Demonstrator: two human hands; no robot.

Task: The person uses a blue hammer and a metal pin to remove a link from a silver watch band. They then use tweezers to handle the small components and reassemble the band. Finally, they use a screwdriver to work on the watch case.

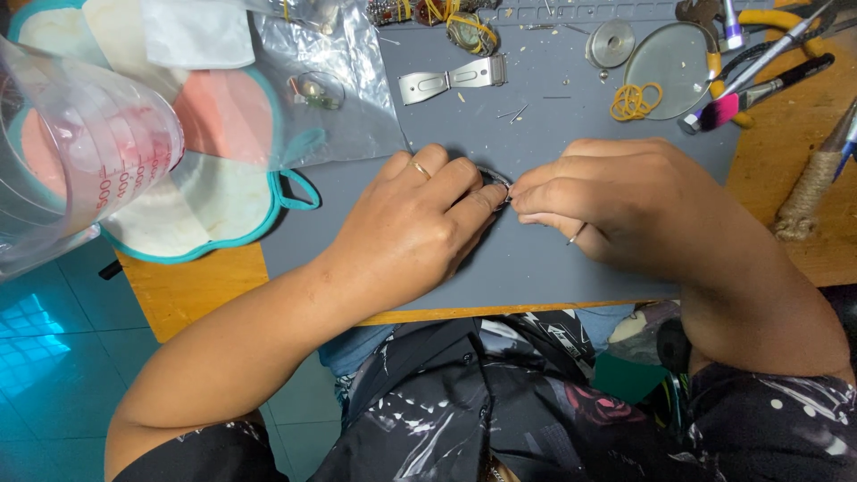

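grey mat (553, 259) near the desk (192, 290) front edge, my left hand (420, 223) and right hand (616, 192) both pinched on a small metal watch part (496, 178), thin pin (576, 234) under my right fingers, metal clasp (453, 80) toward the back edge

Bright, even daylight. Soft shadow under both hands on the grey mat (536, 259). Glare on the plastic bag (339, 80) and the measuring cup (80, 152), near left, blurred. Wide-angle bending at edges. Centre sharp.
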